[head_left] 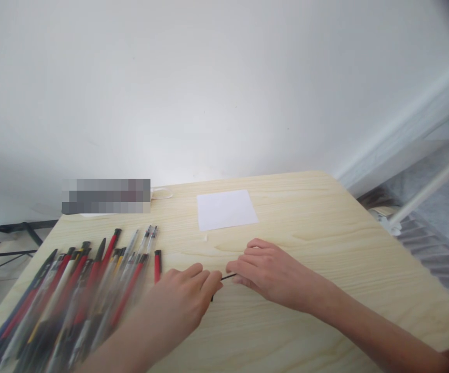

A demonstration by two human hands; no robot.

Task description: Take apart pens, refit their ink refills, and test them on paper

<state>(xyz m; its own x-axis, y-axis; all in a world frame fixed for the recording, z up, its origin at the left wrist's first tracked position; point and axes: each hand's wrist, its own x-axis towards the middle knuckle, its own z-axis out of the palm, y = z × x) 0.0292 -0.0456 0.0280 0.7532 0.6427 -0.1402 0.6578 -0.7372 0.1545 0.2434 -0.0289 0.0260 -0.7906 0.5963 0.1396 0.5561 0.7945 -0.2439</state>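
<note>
A thin black rod [229, 277], which looks like a pen refill, spans the small gap between my two hands above the table. My left hand [185, 292] is closed with its fingers pinched on the rod's left end. A short black piece [212, 298] shows just under those fingertips; whether it belongs to the rod I cannot tell. At the other end, the bent fingers of my right hand [265, 267] pinch the rod, hiding its tip. Just beyond my left hand lies a red pen with a black end [158, 267], partly covered by the hand.
Many red, clear, white and dark pens [80, 290] lie spread at the left of the wooden table [325, 248]. White paper [227, 210] lies beyond my hands, with a tiny pale bit [205, 238] before it. A blurred-out item [107, 197] sits at the back left, against the wall.
</note>
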